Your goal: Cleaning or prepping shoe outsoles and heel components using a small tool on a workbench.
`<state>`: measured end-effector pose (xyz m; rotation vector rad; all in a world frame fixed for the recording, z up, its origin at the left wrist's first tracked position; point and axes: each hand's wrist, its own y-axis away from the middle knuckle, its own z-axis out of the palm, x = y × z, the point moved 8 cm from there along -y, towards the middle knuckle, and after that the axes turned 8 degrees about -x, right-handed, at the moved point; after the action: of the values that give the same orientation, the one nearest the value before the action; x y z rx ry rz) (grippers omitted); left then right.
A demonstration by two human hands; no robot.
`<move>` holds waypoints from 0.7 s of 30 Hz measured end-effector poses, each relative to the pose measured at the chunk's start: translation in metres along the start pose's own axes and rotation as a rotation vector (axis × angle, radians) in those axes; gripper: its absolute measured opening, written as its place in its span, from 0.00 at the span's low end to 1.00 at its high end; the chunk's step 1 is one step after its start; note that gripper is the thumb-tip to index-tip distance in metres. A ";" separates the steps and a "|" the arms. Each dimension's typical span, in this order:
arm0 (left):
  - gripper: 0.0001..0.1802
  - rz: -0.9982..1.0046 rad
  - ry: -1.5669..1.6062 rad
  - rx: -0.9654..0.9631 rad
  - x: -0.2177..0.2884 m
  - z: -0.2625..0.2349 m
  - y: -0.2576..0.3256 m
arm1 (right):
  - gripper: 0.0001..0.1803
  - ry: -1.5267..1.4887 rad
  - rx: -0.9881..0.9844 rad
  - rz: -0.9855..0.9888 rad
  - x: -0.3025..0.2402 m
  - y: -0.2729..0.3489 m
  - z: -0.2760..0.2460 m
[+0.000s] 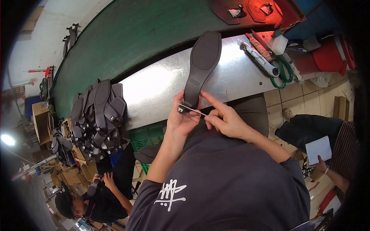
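A dark brown shoe sole [205, 54] with a long forepart lies across the metal strip of the bench, its narrow heel end toward me. My left hand [181, 120] is closed around that heel end, where a small black-and-white piece shows. My right hand [227, 120] pinches a thin, pale metal tool [197, 112], whose exact kind I cannot make out. The tool lies across the heel end, and my right index finger reaches to the sole's edge. My left fingers partly hide the heel.
A pile of similar soles [102, 115] hangs over the bench's left end. On the right lie a utility knife [258, 57], green-handled scissors [284, 73] and red cloth [327, 56]. A green crate [144, 138] stands below. One person works at lower left; another holds paper [318, 149] at right.
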<state>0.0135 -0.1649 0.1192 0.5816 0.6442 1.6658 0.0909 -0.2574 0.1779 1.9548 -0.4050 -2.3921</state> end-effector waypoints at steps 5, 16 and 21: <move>0.13 -0.019 0.064 -0.016 -0.012 0.016 0.002 | 0.30 0.169 0.149 -0.137 0.004 -0.002 -0.011; 0.15 0.217 -0.243 0.012 0.007 0.004 0.003 | 0.19 -0.139 0.138 -0.043 0.013 -0.012 -0.027; 0.26 0.497 -0.465 -0.032 0.031 0.022 0.011 | 0.26 -0.344 -0.002 0.119 0.009 -0.008 -0.013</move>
<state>0.0154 -0.1342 0.1434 1.1304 0.1339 1.8945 0.1024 -0.2531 0.1655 1.4678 -0.5110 -2.6454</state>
